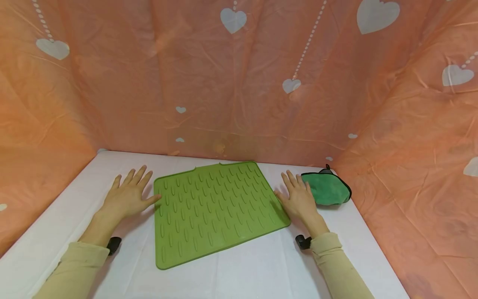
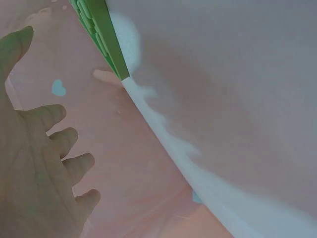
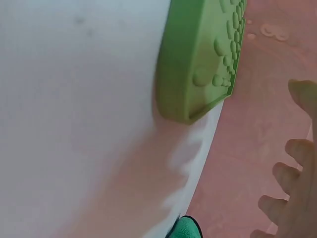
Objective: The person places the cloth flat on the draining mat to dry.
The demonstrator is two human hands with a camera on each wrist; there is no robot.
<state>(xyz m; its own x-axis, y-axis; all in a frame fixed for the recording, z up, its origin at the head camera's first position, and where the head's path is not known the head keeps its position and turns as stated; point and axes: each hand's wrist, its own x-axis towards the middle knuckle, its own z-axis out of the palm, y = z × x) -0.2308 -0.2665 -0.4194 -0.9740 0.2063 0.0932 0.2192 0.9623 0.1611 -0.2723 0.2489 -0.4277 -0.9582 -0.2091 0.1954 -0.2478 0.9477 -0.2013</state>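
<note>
Head: green mat (image 1: pixel 220 207) lies on white table (image 1: pixel 239 276), between left hand (image 1: pixel 127 199) and right hand (image 1: pixel 300 200)—nothing held; green pouch (image 1: pixel 328 189) by the right | Left wrist: fingers spread apart | Right wrist: fingers apart; likely pre-grasp—next calls for lowering to 2 edges

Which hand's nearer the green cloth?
Right. The right hand is close beside the cloth; the left hand is across the mat from it.
</note>
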